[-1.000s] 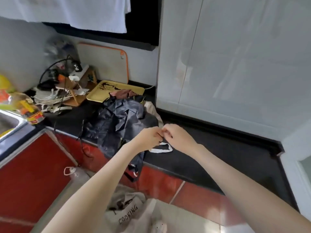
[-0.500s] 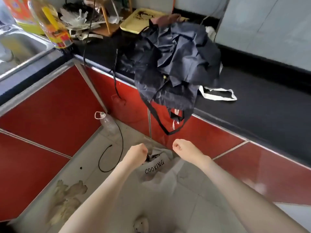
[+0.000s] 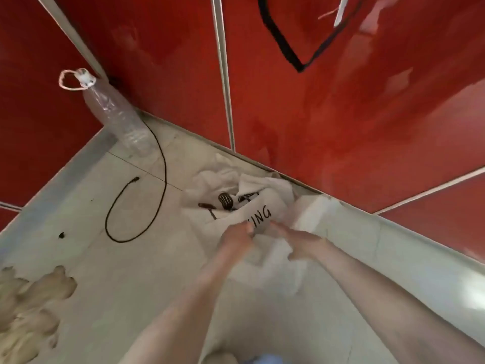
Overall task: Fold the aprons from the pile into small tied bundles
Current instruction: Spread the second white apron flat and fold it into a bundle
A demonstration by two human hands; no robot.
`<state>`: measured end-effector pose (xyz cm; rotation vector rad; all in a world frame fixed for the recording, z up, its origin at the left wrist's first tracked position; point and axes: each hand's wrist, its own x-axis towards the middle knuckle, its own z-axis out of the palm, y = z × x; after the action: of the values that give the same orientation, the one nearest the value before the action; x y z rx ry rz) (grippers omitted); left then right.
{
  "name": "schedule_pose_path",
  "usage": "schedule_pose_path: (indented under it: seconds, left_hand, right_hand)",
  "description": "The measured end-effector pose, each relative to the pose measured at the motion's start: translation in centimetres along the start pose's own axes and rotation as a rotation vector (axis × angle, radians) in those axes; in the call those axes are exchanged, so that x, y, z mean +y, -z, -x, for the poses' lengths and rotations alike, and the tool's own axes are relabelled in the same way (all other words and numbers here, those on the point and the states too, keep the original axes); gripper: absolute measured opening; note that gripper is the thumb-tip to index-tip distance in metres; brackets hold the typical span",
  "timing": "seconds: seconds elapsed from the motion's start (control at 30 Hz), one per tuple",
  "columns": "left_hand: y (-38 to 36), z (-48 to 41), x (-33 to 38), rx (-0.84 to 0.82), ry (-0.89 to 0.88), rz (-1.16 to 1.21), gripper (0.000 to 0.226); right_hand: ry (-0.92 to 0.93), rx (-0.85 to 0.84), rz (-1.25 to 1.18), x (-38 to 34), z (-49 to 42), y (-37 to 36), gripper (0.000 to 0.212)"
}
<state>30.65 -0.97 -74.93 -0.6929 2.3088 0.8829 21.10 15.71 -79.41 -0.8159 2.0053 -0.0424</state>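
White apron [image 3: 265, 206] lies crumpled on the floor [image 3: 131, 285], at its far edge against the red cabinet doors [image 3: 315, 114]. Left hand [image 3: 237, 239] curls onto the printed fold, apparently pinching it to lift. Right hand [image 3: 301, 241] meets the cloth beside it, grip blurred, cannot tell. Cabinet base blocks the far side, with open floor nearer the person. Black cable [image 3: 166, 169] and plastic bottle [image 3: 115, 114] sit toward the far left corner, apart from the apron.
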Motion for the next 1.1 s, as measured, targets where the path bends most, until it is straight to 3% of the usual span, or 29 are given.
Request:
schedule_pose_path:
  seconds: [0.13, 0.2, 0.33, 0.5, 0.67, 0.73, 0.8, 0.9, 1.03, 1.1]
  left_hand:
    - [-3.1, -3.1, -1.9, -0.026, -0.032, 0.035, 0.038]
    - [-3.4, -2.9, -2.2, -0.100, -0.051, 0.018, 0.055]
    - [-1.5, 0.6, -0.8, -0.151, -0.007, -0.039, 0.086]
    - [6.1, 9.0, 4.4, -0.003, 0.080, -0.101, 0.082]
    - [15.3, 18.5, 11.4, 0.157, -0.083, -0.137, 0.097]
    - [19.8, 22.7, 14.6, 0.110, -0.153, -0.197, 0.088]
    - [23.2, 26.2, 17.2, 0.104, -0.242, -0.285, 0.057]
    - [27.2, 32.3, 21.8, 0.134, -0.342, -0.211, 0.012]
    - [31.2, 39.9, 27.0, 0.184, -0.470, -0.189, 0.019]
    - [32.6, 42.5, 28.9, 0.228, -0.560, -0.173, 0.026]
  right_hand:
    - [0.029, 0.093, 0.096, 0.2, -5.5, -3.4, 0.043]
    - [0.062, 0.166, 0.080, -0.7, -5.5, -3.1, 0.041]
    - [0.086, 0.345, -0.191, -3.1, -0.5, 1.0, 0.029]
    - [0.136, 0.562, -0.460, -7.2, 11.5, 10.5, 0.025]
    - [0.203, 0.643, -0.538, -11.7, 25.3, 18.8, 0.027]
    - [0.241, 0.646, -0.507, -13.7, 32.3, 22.4, 0.023]
    - [0.323, 0.648, -0.484, -15.4, 37.8, 24.5, 0.020]
    - [0.196, 0.593, -0.523, -17.3, 45.9, 27.2, 0.034]
    - [0.072, 0.436, -0.562, -18.4, 54.2, 27.7, 0.028]
    - [0.061, 0.231, -0.580, -18.9, 58.2, 28.9, 0.021]
